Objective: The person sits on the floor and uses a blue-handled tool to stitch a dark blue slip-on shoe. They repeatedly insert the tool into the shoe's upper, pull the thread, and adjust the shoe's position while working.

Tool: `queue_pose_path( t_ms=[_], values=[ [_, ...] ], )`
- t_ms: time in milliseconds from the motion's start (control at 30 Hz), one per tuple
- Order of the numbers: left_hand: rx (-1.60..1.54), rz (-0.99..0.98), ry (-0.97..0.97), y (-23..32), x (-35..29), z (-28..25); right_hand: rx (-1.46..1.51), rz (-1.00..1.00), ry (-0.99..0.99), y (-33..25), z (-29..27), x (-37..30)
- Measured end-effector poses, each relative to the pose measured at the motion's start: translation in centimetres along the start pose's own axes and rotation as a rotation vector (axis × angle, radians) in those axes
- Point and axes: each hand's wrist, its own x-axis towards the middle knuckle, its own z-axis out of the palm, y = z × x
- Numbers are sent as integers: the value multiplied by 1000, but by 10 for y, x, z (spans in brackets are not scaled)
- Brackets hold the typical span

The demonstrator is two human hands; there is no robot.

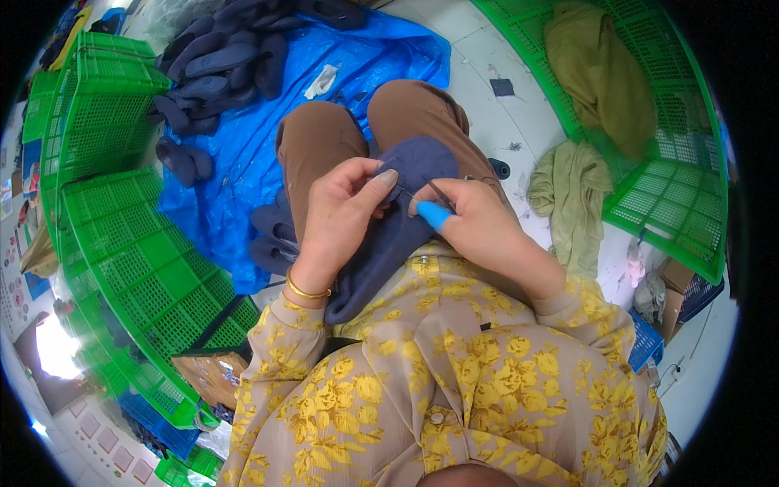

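Navy fabric piece lies on the lap, long axis running from the knees down toward the waist, rounded end pointing away. Beyond and left of it: blue tarp bearing a pile of dark pieces; green crates farther left. Left hand pinches the piece's upper edge, fingers together. Right hand, index tip capped blue, is clamped on small snips touching the piece.

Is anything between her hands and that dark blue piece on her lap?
Nothing visible. The left hand grips the dark blue piece directly, and the right hand, a blue cap on one finger, holds a thin tool against it.
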Motion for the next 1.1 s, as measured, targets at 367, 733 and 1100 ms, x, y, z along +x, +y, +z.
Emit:
queue_pose_path(
  t_ms=[367,733,1100],
  values=[
    [-32,-38,-42,2,1,0,1,-36,42,-2,1,-6],
    [-204,-222,-109,3,5,2,33,-94,199,19,22,-6],
    [-257,-293,-158,5,8,1,-69,2,113,13,18,-11]
  ],
)
